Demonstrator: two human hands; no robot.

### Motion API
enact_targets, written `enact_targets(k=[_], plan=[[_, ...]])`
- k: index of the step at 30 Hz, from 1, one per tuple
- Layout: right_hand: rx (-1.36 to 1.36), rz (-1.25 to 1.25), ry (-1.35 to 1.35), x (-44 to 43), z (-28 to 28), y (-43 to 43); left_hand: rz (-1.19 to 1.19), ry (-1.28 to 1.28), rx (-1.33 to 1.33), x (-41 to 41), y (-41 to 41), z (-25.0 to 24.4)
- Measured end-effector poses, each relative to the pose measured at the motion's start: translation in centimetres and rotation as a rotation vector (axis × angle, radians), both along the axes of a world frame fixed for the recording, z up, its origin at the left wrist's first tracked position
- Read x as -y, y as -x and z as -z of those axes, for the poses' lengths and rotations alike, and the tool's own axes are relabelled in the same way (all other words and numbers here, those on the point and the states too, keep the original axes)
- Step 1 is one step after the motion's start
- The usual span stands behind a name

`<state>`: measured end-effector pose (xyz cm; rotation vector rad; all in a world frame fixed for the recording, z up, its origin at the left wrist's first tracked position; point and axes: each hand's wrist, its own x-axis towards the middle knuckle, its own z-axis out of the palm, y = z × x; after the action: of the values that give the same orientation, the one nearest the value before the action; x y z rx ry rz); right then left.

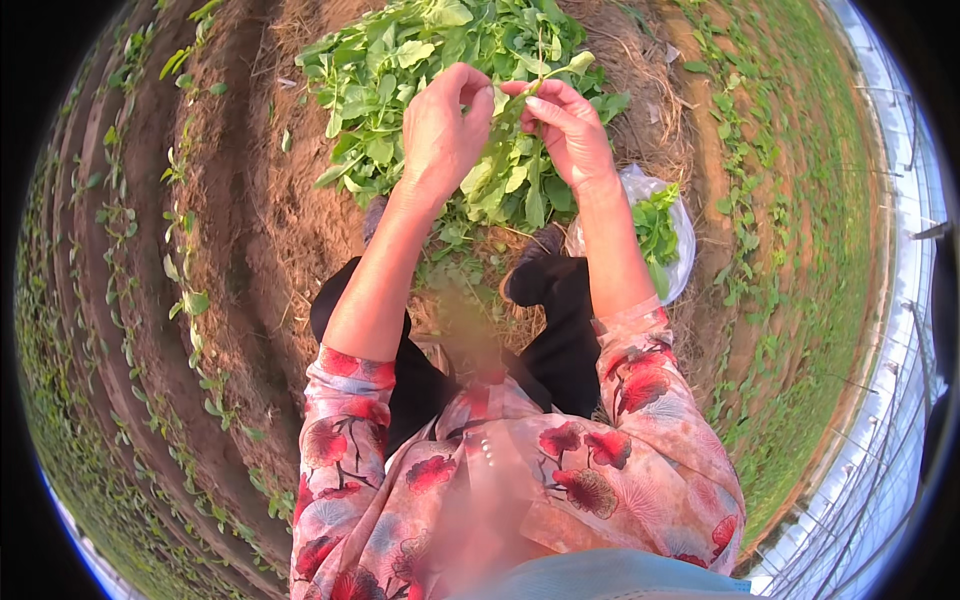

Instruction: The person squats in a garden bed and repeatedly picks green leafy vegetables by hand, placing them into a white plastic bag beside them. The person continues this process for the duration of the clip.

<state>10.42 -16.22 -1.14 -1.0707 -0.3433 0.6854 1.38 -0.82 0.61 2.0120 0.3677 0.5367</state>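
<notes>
A leafy green plant [534, 101] with a thin root pointing up is pinched between the thumb and fingers of my right hand [570, 131]. Its leaves hang down below the hand, and one small leaf sticks out to the right. My left hand [448, 127] is just left of it, thumb and forefinger curled close together. Whether anything thin sits between those fingertips is hidden. Beneath both hands spreads a large heap of leafy greens [375, 97] on the soil.
A clear plastic bag [681, 255] with greens in it stands by my right forearm. My shoes [531, 262] flank scattered leaf scraps [450, 262] and straw. Rows of young plants [184, 225] run along the left, more crop rows [757, 247] along the right, beside a greenhouse wall [892, 300].
</notes>
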Motion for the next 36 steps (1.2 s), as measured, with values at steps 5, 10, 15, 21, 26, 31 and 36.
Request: enact_targets(k=[5, 10, 15, 21, 26, 31, 36], plan=[[-0.003, -0.202, -0.067, 0.7, -1.3, 0.5, 0.245, 0.838, 0.032, -1.2, -0.2, -0.1], [-0.033, -0.354, -0.015, 0.7, -1.3, 1.0, 0.328, 0.814, -0.012, -1.2, -0.3, -0.2], [-0.063, -0.342, 0.014, 0.3, -0.4, 1.5, 0.467, 0.852, -0.002, -0.7, 0.0, -1.0], [-0.121, -0.192, -0.024, -0.5, 0.2, 1.2, 0.331, 0.948, 0.122, -0.8, -0.4, 0.6], [-0.147, -0.145, -0.015, -0.2, 1.8, 0.3, 0.265, 1.063, 0.133, -0.4, -0.3, 1.1], [-0.149, -0.112, -0.006, -0.8, 1.5, 0.3, 0.178, 1.150, 0.166, -0.3, -0.2, 1.6], [-0.040, -0.047, 0.133, 0.5, 0.6, -1.0, 0.410, 0.363, -0.212, -1.9, 1.0, -0.6]])
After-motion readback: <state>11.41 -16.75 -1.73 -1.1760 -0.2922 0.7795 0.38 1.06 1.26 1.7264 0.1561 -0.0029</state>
